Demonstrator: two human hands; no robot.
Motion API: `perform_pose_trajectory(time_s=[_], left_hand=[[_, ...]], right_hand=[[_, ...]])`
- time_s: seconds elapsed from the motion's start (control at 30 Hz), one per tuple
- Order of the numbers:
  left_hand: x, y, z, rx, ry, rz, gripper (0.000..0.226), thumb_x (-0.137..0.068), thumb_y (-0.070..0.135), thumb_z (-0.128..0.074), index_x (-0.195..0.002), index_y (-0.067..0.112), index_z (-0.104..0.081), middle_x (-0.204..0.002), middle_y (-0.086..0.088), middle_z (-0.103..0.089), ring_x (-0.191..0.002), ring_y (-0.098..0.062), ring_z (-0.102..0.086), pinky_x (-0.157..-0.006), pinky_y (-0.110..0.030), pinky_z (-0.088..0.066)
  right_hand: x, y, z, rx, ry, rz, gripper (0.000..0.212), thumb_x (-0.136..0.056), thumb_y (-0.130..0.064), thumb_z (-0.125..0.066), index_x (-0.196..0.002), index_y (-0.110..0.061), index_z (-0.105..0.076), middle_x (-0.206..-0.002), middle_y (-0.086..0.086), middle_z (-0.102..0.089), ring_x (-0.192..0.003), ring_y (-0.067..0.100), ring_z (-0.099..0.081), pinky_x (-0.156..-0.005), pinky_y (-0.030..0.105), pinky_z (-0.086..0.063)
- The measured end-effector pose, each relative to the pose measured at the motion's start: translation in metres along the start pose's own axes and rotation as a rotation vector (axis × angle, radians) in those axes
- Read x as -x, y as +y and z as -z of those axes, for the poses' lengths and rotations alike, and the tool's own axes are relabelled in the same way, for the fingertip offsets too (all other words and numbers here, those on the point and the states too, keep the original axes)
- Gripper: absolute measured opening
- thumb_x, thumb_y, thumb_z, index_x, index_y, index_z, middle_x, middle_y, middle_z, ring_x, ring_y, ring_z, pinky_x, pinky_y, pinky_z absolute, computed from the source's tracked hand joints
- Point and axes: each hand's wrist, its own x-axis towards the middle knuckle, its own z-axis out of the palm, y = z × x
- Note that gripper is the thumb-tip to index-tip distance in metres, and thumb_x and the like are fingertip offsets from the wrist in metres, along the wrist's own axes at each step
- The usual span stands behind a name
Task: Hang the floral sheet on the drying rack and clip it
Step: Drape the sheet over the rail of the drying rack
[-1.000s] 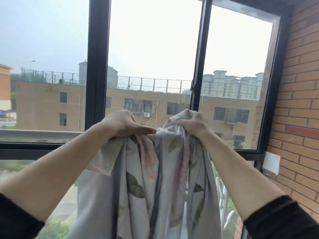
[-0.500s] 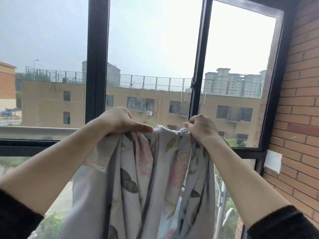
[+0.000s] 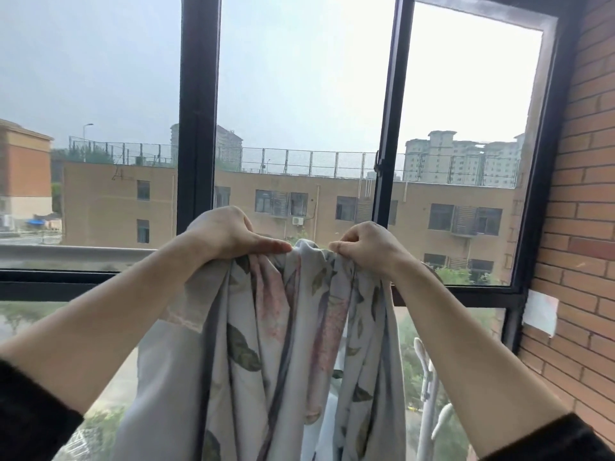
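Soft cloth, hard frame, rough brick

The floral sheet is thin, matt, smooth cloth. The window frame looks like dark, satin-painted metal. The brick wall is rough and matt, and the sleeve is fuzzy black knit.

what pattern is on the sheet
Pale grey sheet printed with pink flowers and dark green leaves, shown best in the head view.

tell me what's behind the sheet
Behind the grey floral fabric sheet: a black-framed glass window and, past its right edge, white plastic pieces. The rest is covered.
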Motion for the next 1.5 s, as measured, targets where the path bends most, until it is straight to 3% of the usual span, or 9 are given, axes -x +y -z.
perform_pose_trajectory(time_s=[0.17,0.27,0.33,0.47,0.8,0.97,1.13,1.3,1.5], left_hand=[[0.005,0.006,-0.003,0.035,0.087,-0.038,0.069,-0.044,0.087,-0.058,-0.041,0.02,-0.041,-0.046,0.007,-0.043,-0.052,-0.015,-0.046,-0.053,-0.027,-0.036],[0.017,0.0,-0.011,0.113,0.389,-0.108,0.059,-0.053,0.073,-0.069,-0.077,0.019,-0.065,-0.074,0.008,-0.064,-0.073,-0.013,-0.06,-0.063,-0.028,-0.047],[0.033,-0.003,-0.011,0.176,0.559,-0.127,0.063,-0.059,0.06,-0.077,-0.102,0.017,-0.062,-0.092,0.007,-0.063,-0.079,-0.012,-0.058,-0.068,-0.027,-0.043],[0.068,-0.017,-0.011,0.242,0.696,-0.095,0.067,-0.059,0.053,-0.08,-0.109,0.018,-0.052,-0.097,0.004,-0.057,-0.08,-0.013,-0.053,-0.067,-0.025,-0.036],[0.117,-0.054,-0.067,0.536,0.516,0.342,0.095,-0.042,0.066,-0.081,-0.116,0.021,-0.043,-0.105,0.008,-0.057,-0.093,-0.014,-0.058,-0.077,-0.035,-0.048],[0.113,-0.033,-0.095,0.628,0.248,0.307,0.075,-0.038,0.072,-0.078,-0.096,0.028,-0.062,-0.088,0.012,-0.07,-0.081,-0.006,-0.067,-0.075,-0.037,-0.057],[0.115,-0.006,-0.105,0.602,0.152,0.297,0.057,-0.049,0.06,-0.083,-0.091,0.026,-0.068,-0.08,0.009,-0.071,-0.062,0.0,-0.067,-0.051,-0.017,-0.052],[0.109,0.005,-0.119,0.475,0.079,0.308,0.097,-0.036,0.077,-0.076,-0.119,0.033,-0.053,-0.106,0.019,-0.063,-0.098,-0.008,-0.061,-0.088,-0.031,-0.052],[0.113,0.012,-0.129,0.674,0.073,0.347,0.017,-0.077,0.023,-0.07,-0.093,0.023,-0.065,-0.086,0.006,-0.069,-0.082,-0.011,-0.063,-0.071,-0.025,-0.054]], right_hand=[[0.004,0.003,-0.018,0.242,0.199,-0.019,0.052,-0.093,-0.043,-0.04,-0.05,-0.015,-0.048,-0.057,-0.001,-0.053,-0.057,0.016,-0.051,-0.054,0.026,-0.031],[0.005,0.004,-0.026,0.21,0.321,-0.023,0.051,-0.092,-0.039,-0.041,-0.05,-0.015,-0.051,-0.053,-0.003,-0.052,-0.051,0.009,-0.044,-0.052,0.024,-0.025],[0.003,0.006,-0.029,0.198,0.36,-0.04,0.048,-0.092,-0.037,-0.04,-0.052,-0.014,-0.057,-0.054,-0.003,-0.053,-0.053,0.012,-0.045,-0.058,0.028,-0.028],[-0.003,0.007,-0.033,0.21,0.396,-0.058,0.044,-0.089,-0.034,-0.04,-0.056,-0.013,-0.061,-0.058,0.001,-0.054,-0.061,0.023,-0.049,-0.064,0.031,-0.032],[-0.009,0.012,-0.038,0.201,0.416,-0.035,0.047,-0.09,-0.038,-0.037,-0.056,-0.015,-0.06,-0.06,0.001,-0.055,-0.063,0.023,-0.052,-0.062,0.03,-0.033],[-0.01,0.017,-0.037,0.2,0.427,-0.037,0.046,-0.091,-0.038,-0.037,-0.062,-0.016,-0.065,-0.064,0.002,-0.058,-0.066,0.024,-0.052,-0.063,0.029,-0.034],[-0.006,0.019,-0.033,0.185,0.404,-0.038,0.045,-0.091,-0.036,-0.036,-0.062,-0.015,-0.064,-0.058,-0.001,-0.053,-0.059,0.019,-0.048,-0.061,0.029,-0.033],[-0.007,0.018,-0.034,0.179,0.398,-0.052,0.044,-0.09,-0.035,-0.036,-0.063,-0.013,-0.063,-0.058,-0.001,-0.052,-0.053,0.01,-0.04,-0.063,0.029,-0.034],[-0.006,0.022,-0.033,0.175,0.401,-0.033,0.045,-0.092,-0.033,-0.037,-0.062,-0.011,-0.062,-0.058,-0.001,-0.052,-0.053,0.01,-0.042,-0.065,0.03,-0.035]])
